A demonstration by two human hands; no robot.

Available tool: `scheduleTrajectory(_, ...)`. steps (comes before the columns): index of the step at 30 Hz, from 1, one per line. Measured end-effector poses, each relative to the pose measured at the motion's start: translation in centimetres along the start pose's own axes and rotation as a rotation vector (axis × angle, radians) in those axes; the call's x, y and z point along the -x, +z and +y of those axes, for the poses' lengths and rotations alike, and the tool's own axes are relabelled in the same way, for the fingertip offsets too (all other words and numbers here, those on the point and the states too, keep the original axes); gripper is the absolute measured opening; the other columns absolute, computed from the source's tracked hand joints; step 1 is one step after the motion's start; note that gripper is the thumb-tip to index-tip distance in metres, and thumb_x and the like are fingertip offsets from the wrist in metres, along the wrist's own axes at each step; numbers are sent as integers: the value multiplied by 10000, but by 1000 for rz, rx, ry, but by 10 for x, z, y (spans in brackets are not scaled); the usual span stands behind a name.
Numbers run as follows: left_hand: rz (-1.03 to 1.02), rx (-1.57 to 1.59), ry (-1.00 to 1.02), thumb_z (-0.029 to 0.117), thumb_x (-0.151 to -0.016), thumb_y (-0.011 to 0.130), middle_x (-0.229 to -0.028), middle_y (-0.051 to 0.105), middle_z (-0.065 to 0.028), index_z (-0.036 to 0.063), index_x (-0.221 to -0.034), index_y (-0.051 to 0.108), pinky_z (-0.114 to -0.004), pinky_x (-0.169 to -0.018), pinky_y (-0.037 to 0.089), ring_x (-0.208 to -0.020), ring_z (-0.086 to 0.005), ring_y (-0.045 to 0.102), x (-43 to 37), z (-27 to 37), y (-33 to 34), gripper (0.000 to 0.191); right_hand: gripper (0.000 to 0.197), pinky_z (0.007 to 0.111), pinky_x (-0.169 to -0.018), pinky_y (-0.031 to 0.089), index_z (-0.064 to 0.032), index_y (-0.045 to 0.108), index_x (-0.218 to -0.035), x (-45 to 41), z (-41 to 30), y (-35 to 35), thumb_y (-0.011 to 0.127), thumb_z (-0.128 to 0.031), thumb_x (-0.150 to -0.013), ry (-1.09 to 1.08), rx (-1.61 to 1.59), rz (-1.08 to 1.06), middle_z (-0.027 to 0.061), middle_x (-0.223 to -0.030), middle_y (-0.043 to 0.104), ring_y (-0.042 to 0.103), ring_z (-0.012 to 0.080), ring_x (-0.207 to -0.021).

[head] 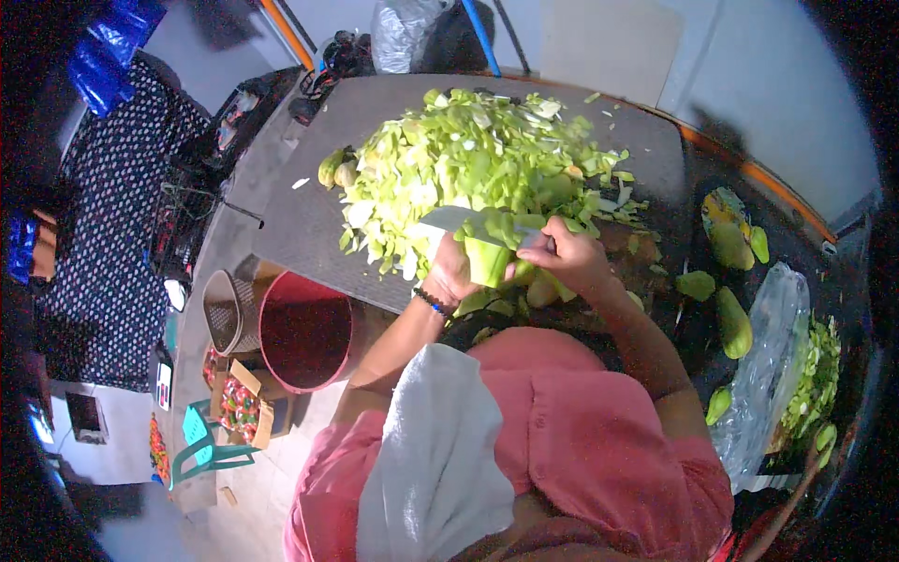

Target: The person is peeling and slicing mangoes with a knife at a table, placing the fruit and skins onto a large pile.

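My left hand grips a peeled, pale green fruit from its left side, holding it upright with a cut face on top. In my right hand is a broad-bladed knife, its blade lying across the top of the fruit. Green slices rest on the blade and hide part of it. Just beyond both hands spreads a large heap of cut green slices on a grey tabletop. More whole fruits lie close under my right wrist, partly covered by it.
A red tub stands below the table's left edge, beside a woven plastic basket. Several green fruits and a clear plastic bag lie at right. What looks like another person's arm reaches in at lower right, near more green slices.
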State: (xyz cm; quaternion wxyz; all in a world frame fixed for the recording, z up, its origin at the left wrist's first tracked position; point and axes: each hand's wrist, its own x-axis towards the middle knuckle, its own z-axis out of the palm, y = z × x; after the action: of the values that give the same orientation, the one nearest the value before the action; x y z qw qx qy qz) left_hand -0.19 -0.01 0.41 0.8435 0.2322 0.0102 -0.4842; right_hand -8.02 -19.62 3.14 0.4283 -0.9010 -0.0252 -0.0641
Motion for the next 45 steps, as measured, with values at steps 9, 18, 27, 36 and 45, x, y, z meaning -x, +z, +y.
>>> scheduleTrajectory(9,73,-49,34,508,-859,393,-1041,584,-121,109,-1194,471,-421,-562,505,-875,-299,582,5,0,-7,527,389,314,-651,449,-36,519,-876,-4,26,-5,670,-372,-750,303,-91,36,115,-769,594,585,186,-720)
scheduleTrajectory(18,356,-85,180,494,-868,370,-896,626,-150,-13,-1112,521,-395,-709,490,-770,-305,599,-11,-3,17,583,458,343,-529,451,-88,515,-762,12,-33,3,705,-494,-671,-62,122,-154,45,-617,563,582,214,-566)
scheduleTrajectory(27,41,165,-39,456,-832,456,-906,628,-155,8,-1073,546,-389,-649,515,-738,-301,612,0,-7,25,517,493,319,-502,452,-81,504,-758,7,-31,-3,705,-520,-657,44,105,-147,36,-587,554,561,170,-517)
scheduleTrajectory(36,66,129,-33,424,-862,433,-986,623,-130,50,-1107,549,-469,-636,530,-819,-324,614,-10,-6,3,463,489,315,-538,452,-65,499,-784,11,-31,2,693,-504,-688,-60,110,-142,40,-597,553,540,146,-528)
scheduleTrajectory(45,-90,274,-36,494,-846,420,-976,594,-88,132,-1065,541,-366,-508,421,-790,-260,561,4,-3,11,440,420,276,-533,441,-45,503,-786,1,-4,4,727,-390,-703,-35,-57,-47,50,-639,571,537,115,-555)
